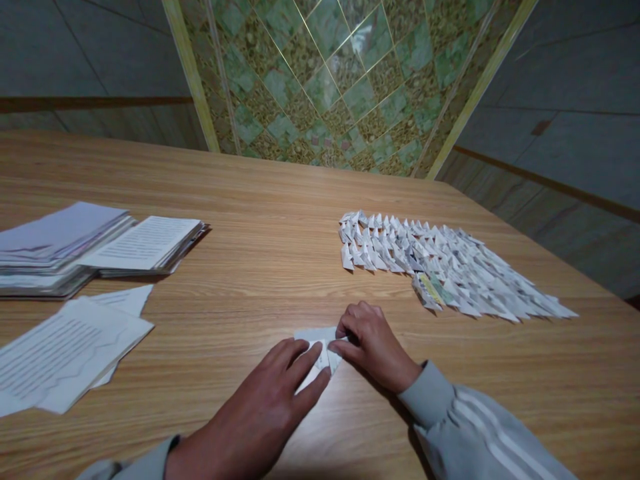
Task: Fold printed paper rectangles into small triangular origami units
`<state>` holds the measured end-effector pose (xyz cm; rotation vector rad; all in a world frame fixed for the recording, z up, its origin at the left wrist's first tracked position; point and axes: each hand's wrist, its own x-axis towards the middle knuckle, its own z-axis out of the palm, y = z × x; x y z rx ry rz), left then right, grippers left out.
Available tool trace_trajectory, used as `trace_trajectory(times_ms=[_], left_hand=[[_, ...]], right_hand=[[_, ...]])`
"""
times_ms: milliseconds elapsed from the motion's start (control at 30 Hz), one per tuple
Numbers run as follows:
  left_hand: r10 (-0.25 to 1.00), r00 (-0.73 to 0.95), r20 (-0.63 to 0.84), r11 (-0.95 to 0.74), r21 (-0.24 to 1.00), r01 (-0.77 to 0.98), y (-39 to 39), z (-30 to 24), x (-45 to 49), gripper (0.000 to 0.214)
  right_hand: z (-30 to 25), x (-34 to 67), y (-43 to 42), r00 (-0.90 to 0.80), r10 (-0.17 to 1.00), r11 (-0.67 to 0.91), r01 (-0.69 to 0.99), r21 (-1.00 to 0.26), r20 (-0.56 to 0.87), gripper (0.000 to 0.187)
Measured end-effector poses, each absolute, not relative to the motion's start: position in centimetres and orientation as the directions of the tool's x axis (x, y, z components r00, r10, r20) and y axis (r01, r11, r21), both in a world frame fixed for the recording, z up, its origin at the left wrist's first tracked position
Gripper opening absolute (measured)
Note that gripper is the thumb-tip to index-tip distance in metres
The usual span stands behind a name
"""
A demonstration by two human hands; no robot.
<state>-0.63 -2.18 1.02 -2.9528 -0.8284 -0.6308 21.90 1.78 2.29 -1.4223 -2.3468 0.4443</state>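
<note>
A small, partly folded piece of white paper [320,347] lies on the wooden table [280,200] near the front edge. My left hand [265,407] rests on it with fingers stretched out flat, pressing its lower left side. My right hand [373,347] has its fingers curled and pinched on the paper's upper right edge. Both wrists are in grey sleeves; the right sleeve has white stripes.
Several small folded paper triangles [445,267] lie in rows at the right. Stacks of printed sheets [100,247] sit at the far left, with loose torn sheets [65,353] in front of them. A tiled wall stands behind the table.
</note>
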Motion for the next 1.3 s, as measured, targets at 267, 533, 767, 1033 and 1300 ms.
trace_trajectory(times_ms=[267,533,767,1033,1300], left_hand=[[0.547,0.730,0.410,-0.826,0.124,0.549,-2.3,0.9,0.0,0.036],[0.489,0.731,0.476,-0.833,0.006,0.554,-1.9,-0.6,0.3,0.053],[0.493,0.721,0.487,-0.814,-0.035,0.581,-1.9,-0.8,0.4,0.053],[0.492,0.725,0.481,-0.806,-0.061,0.588,-2.0,-0.4,0.1,0.054],[0.458,0.739,0.494,-0.812,-0.106,0.574,-1.6,0.4,-0.2,0.040]], right_hand=[[2.5,21.8,1.3,-0.437,0.891,0.448,0.801,-0.398,0.123,0.017],[2.7,21.7,1.3,-0.448,0.887,0.456,0.810,-0.369,0.114,0.017],[2.7,22.0,1.6,-0.472,0.872,0.489,0.832,-0.261,0.129,0.019],[3.4,23.1,2.0,-0.477,0.870,0.494,0.847,-0.199,0.127,0.017],[3.0,23.3,1.8,-0.479,0.864,0.503,0.827,-0.251,0.154,0.033]])
